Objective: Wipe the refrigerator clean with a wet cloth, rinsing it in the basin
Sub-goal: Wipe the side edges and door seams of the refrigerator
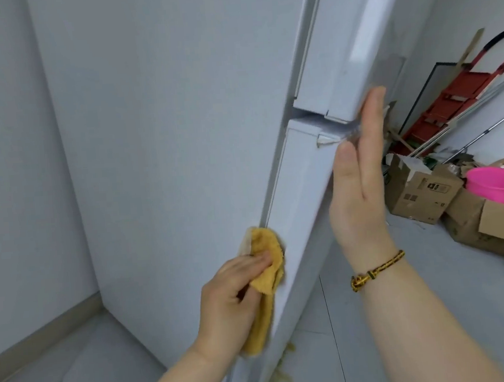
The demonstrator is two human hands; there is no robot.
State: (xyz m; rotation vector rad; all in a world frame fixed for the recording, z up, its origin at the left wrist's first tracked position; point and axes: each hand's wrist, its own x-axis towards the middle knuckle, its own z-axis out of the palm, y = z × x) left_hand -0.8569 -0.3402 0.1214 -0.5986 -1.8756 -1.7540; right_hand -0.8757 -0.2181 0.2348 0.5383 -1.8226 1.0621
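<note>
A tall white refrigerator fills the middle of the view, seen from its side, with its two doors at the right edge. My left hand grips a yellow cloth pressed against the seam where the lower door meets the side panel. My right hand is flat, fingers straight and together, resting against the front edge of the doors near the gap between upper door and lower door. A braided bracelet sits on that wrist. A pink basin stands on cardboard boxes at the right.
Cardboard boxes are piled on the floor at the right. Behind them lean a red ladder, metal poles and a framed board. A wall with a baseboard runs along the left. Yellowish smears mark the lower door edge near the bottom.
</note>
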